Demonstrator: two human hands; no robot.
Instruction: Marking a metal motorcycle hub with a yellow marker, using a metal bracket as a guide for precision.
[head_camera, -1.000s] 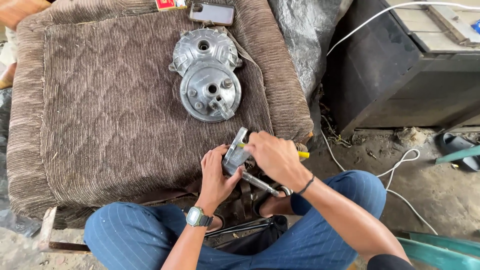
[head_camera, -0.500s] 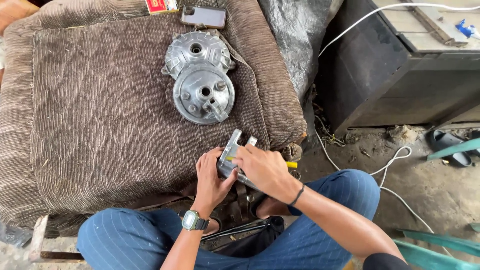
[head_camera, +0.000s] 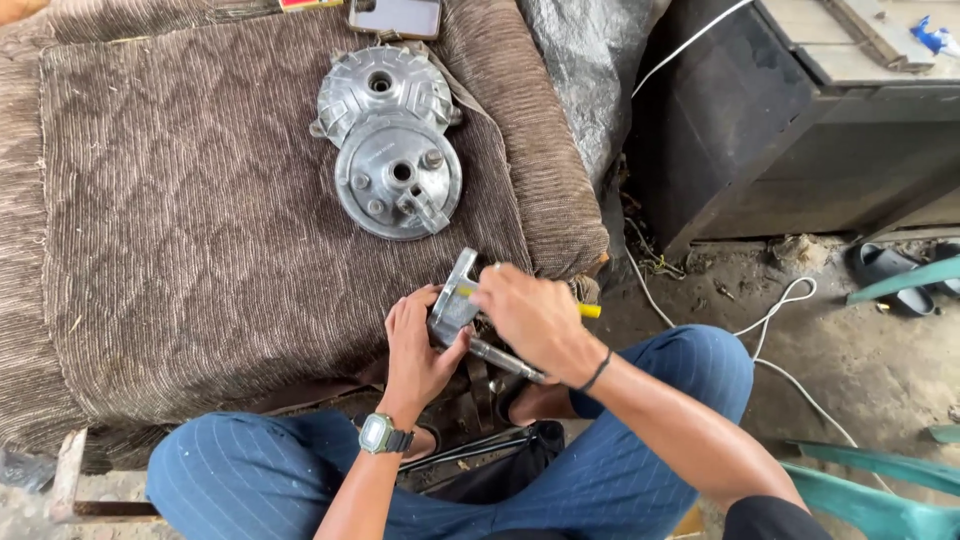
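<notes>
Below the round metal hub cover (head_camera: 398, 177), the left hand (head_camera: 418, 345) grips a small metal part (head_camera: 455, 303). The right hand (head_camera: 535, 318) has its fingers closed around a yellow-handled tool (head_camera: 588, 311), just beside the brown quilted cushion (head_camera: 200, 240).

Dull cast-metal part (head_camera: 455, 305) – ribbed brown cloth cover (head_camera: 200, 230), matt.

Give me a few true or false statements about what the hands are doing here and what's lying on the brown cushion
1. The left hand grips a small grey metal part. True.
2. The right hand holds a yellow-handled tool against that part. True.
3. The two round metal covers sit on the person's lap. False: they lie on the brown cushion, beyond the hands.
4. A wristwatch is on the right wrist. False: it is on the left wrist.
5. A phone lies at the cushion's far edge. True.
</notes>
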